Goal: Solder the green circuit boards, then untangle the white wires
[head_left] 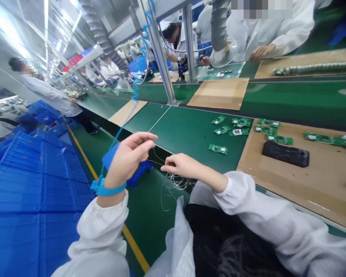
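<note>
In the head view, the left hand (129, 156), a blue wristband (112, 189) below it, is raised with thumb and forefinger close together; the right hand (181, 165) faces it, fingers curled. Thin strands (180, 181) run between the hands and hang in loops beneath the right one, before the tabletop (187, 127) edge; whether either grip is clenched on a strand, I cannot tell. Large blue bins (14, 200) fill the left side, their contents hidden. On the tabletop, green circuit boards (218, 149) lie loose, some on a cardboard sheet (279, 192) that also bears a flat black case (285, 154). Across, a long row of boards (314, 68) lies on another cardboard sheet (265, 71), near a co-worker's hand (262, 52).
</note>
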Demonstrator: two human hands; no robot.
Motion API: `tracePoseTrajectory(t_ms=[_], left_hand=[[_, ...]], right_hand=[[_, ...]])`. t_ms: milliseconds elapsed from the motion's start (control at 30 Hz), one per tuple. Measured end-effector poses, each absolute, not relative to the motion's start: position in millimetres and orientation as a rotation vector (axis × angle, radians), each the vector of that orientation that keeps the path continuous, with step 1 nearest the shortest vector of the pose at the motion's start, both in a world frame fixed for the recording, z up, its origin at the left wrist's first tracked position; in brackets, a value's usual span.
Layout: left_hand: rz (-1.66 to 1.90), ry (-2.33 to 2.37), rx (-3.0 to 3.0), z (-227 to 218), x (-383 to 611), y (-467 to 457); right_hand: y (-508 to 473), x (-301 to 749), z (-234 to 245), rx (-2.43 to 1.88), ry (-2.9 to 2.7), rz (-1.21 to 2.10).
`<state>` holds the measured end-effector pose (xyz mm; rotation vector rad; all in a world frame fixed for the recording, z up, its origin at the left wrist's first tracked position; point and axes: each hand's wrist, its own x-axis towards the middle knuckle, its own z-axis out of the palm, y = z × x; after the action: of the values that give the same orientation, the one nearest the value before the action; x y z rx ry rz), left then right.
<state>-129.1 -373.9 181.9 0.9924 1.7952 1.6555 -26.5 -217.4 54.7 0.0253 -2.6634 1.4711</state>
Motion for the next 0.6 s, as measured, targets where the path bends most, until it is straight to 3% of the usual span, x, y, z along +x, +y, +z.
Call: tracePoseTrajectory(t_ms=[167,233,333,433,533,600], left_hand=[[2.077,2.120,1.191,226,-144,-425],[2.065,2.430,1.367,241,-145,-451],[1.400,3.004,1.506,253,-163,-496],[0.624,3.161,1.453,242,-207,-545],[0.572,3.082,1.157,212,-247,-588],[0.698,3.058,0.951,188,-259,-609]], right_hand=[[-188,-26,40,-0.076,-2.788,1.490],[-184,-27,33,-0.252,-2.773,1.404],[-181,-24,38,-0.413,-2.654,1.262],[-172,-10,66,-0.325,-2.464,1.224],[-152,8,97,-0.234,-2.217,1.511],[-138,17,111,-0.416,-2.217,1.468]])
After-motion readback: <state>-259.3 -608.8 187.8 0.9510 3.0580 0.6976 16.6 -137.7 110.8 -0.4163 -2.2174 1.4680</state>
